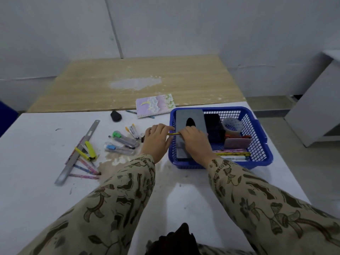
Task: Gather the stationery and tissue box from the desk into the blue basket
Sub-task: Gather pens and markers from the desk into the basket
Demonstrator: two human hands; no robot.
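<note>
Patterned sleeves (119, 190) were cut off at the bottom edge. The left hand (157, 138) and right hand (195, 142) each pinched one end of a yellow pencil (173, 133) (only its middle showed) over the blue basket (265, 161) at its left rim. The right hand hid part of the gray tissue box (184, 115) inside the basket. Loose pens (125, 142), a ruler (77, 153) and a notebook (155, 105) lay on the white desk (36, 181); beyond stood a wooden table (184, 80) and gray wall (184, 24).

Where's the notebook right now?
Head view: the notebook lies at the far edge of the white desk, just beyond the far-left corner of the blue basket.
</note>
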